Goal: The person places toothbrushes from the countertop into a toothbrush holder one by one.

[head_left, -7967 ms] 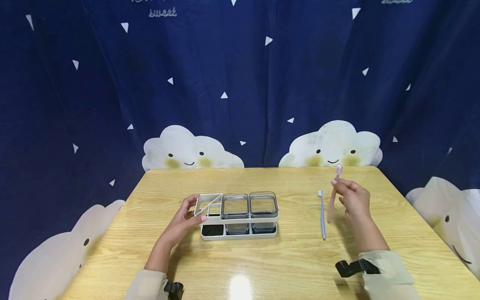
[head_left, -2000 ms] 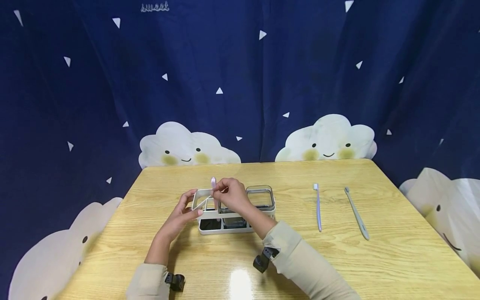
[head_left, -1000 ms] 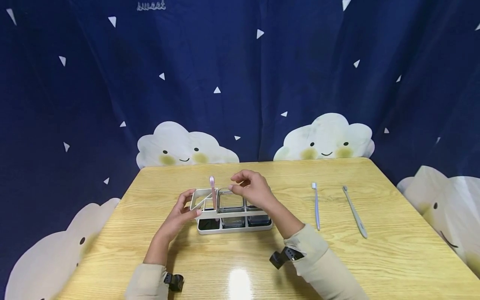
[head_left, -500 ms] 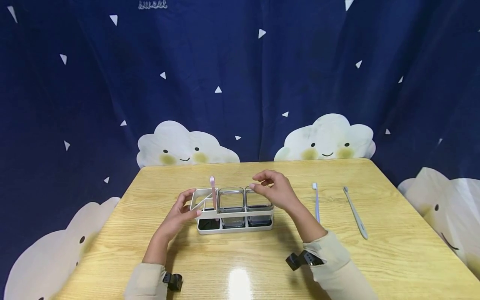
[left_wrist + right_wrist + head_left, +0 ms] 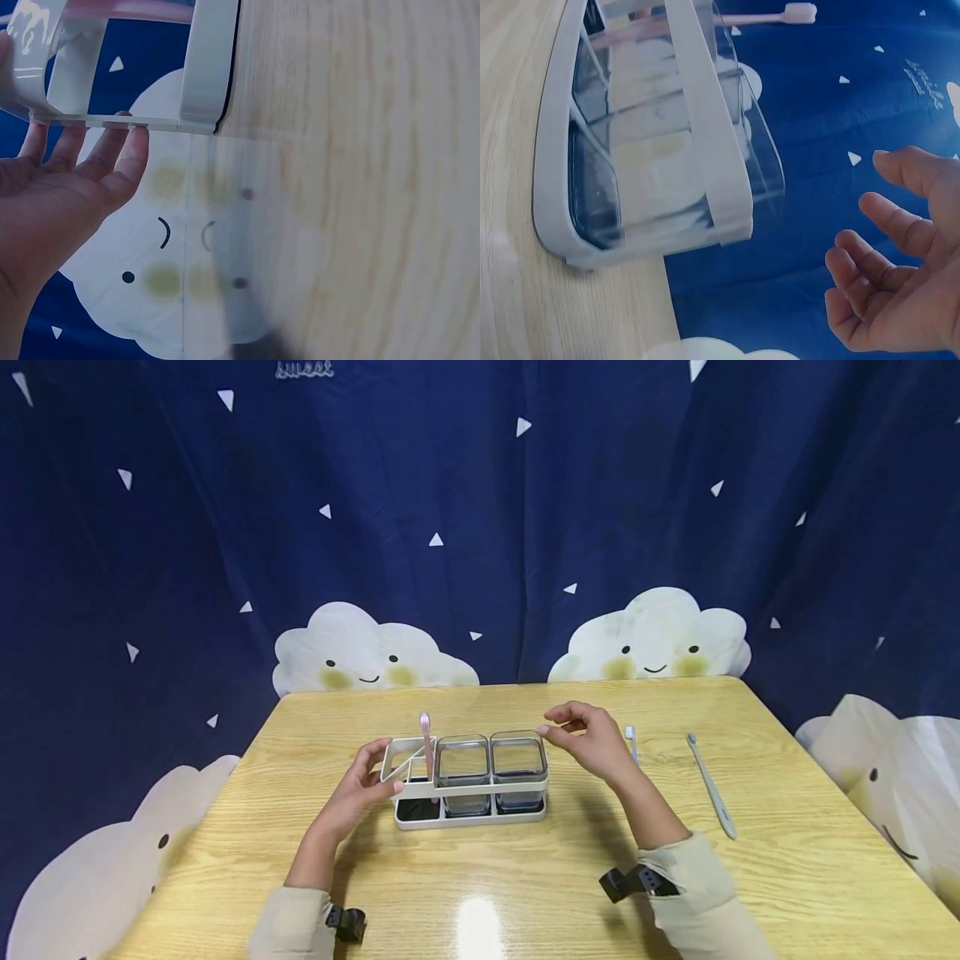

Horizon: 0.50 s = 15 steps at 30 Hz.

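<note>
A white toothbrush holder (image 5: 491, 787) stands on the table, with two clear square cups (image 5: 462, 762) set in its middle and right parts. My left hand (image 5: 360, 789) grips the holder's left end, thumb at the front and fingers along the side; the left wrist view shows those fingertips against its frame. A pink toothbrush (image 5: 427, 747) stands bristles up in a small compartment left of the cups. Just right of the holder, my right hand (image 5: 592, 747) hovers with loosely bent fingers and holds nothing. It partly hides a purple-blue toothbrush (image 5: 631, 739).
A grey-green toothbrush (image 5: 712, 789) lies at the right of the wooden table (image 5: 450, 893). Behind the table's far edge hangs a dark blue curtain (image 5: 420, 485) with white cloud prints.
The pink toothbrush went from my right hand into the holder and was let go. My right hand then moved right, past the cups. The left hand keeps its grip.
</note>
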Available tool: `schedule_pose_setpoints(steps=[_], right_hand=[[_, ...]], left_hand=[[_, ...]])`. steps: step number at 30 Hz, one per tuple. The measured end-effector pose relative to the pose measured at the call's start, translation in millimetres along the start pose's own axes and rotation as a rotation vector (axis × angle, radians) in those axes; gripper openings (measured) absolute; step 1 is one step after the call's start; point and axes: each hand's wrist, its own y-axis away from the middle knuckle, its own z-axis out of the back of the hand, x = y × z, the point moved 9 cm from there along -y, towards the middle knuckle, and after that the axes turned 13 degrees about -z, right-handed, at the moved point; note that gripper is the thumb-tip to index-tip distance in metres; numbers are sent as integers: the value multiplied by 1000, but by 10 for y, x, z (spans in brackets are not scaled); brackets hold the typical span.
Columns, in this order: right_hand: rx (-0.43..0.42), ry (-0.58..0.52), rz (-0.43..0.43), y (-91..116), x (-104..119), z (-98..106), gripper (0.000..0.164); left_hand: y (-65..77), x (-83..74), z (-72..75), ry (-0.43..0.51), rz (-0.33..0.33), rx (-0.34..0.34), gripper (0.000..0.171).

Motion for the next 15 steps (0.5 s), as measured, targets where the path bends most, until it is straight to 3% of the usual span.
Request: schedule_pose_setpoints(steps=[15], right_hand=[[-50,44,-68,-20,-406,250,29]], left_hand=[[5,21,2,26,-4,-3,71]])
